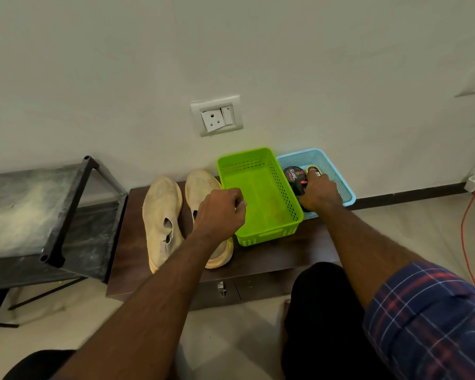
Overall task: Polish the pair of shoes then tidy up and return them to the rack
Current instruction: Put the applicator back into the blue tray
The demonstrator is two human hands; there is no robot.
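Left hand (221, 212) hovers over the gap between the right-side shoe and the green basket (269, 234), fingers curled into a loose fist, nothing visible in it; whether it touches the basket's near-left rim can't be told. Right hand (317, 194) is down inside the blue basket (337, 171), fingers bent over the dark items there; can't tell whether it actually grips one or just rests on them. Under and just beyond that hand: a round black polish tin (294, 174) with "Cherry" readable on the lid, a second dark tin (302, 186) with a red mark, text too small to read, and a small yellow-rimmed oval item (312, 169) at the fingertips, label unreadable. The pair of tan shoes (162, 215) lies side by side on the dark brown tabletop (272, 256), toes toward the wall, left of the green basket; the left forearm covers part of the right-side shoe. Green and blue baskets sit touching each other against the wall. Black metal rack (52, 209) stands just left of the tabletop. White wall socket (217, 116) above the baskets.
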